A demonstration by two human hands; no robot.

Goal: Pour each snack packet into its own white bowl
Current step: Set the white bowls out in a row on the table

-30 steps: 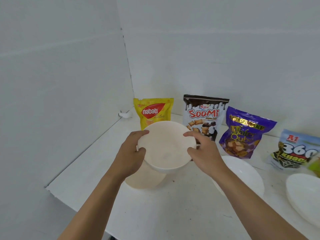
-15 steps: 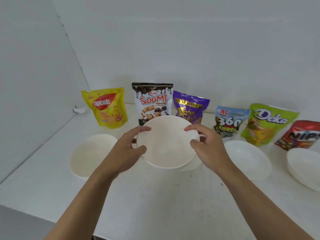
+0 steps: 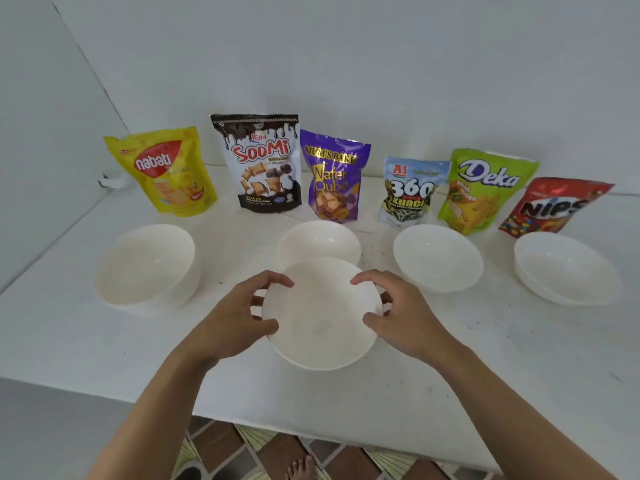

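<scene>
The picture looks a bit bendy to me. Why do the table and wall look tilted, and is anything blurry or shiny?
Head view: the wide lens slants the table edge and leans the wall corner; light is soft, with a faint shadow under the left bowl; a tiny glint shows inside the second bowl from the right; the purple packet reads sharp, without blur.

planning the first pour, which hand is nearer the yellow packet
Left. The left hand grips the near bowl on its left rim, in front and right of the yellow packet; the right hand grips its right rim, farther away.
</scene>
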